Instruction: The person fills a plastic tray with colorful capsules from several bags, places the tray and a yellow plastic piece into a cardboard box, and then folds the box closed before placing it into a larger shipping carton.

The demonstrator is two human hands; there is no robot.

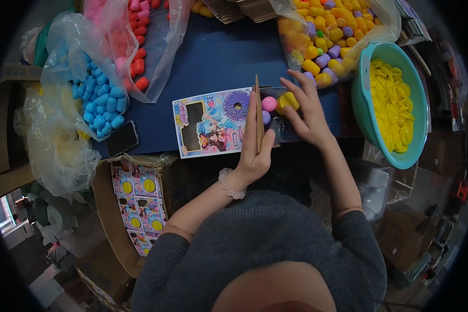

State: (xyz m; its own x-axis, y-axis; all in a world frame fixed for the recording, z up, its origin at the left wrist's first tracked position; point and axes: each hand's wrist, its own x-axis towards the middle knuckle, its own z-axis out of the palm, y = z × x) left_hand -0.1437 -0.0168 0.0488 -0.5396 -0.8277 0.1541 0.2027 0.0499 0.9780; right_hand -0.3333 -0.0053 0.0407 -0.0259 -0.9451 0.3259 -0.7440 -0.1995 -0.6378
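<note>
My left hand [255, 156] grips a brown cardboard panel [260, 117] standing on edge, fingers on its left face and thumb on its right. Left of it, a printed cartoon card [213, 140] with a dark rectangular window and a purple wheel lies flat. Just right of the panel sit a pink ball [269, 103], a purple ball [266, 117] and a yellow disc [287, 102], with clear plastic around them. Over the disc, my right hand [312, 112] is open with its fingers spread, the tips close to the disc's edge.
A teal basin [365, 96] of yellow discs stands at the right. Bags of orange and purple capsules [330, 31], red capsules [139, 66] and blue capsules [101, 101] lie around the blue table [218, 54]. A phone [122, 139] rests at the left edge, above a carton [112, 213] of printed packs.
</note>
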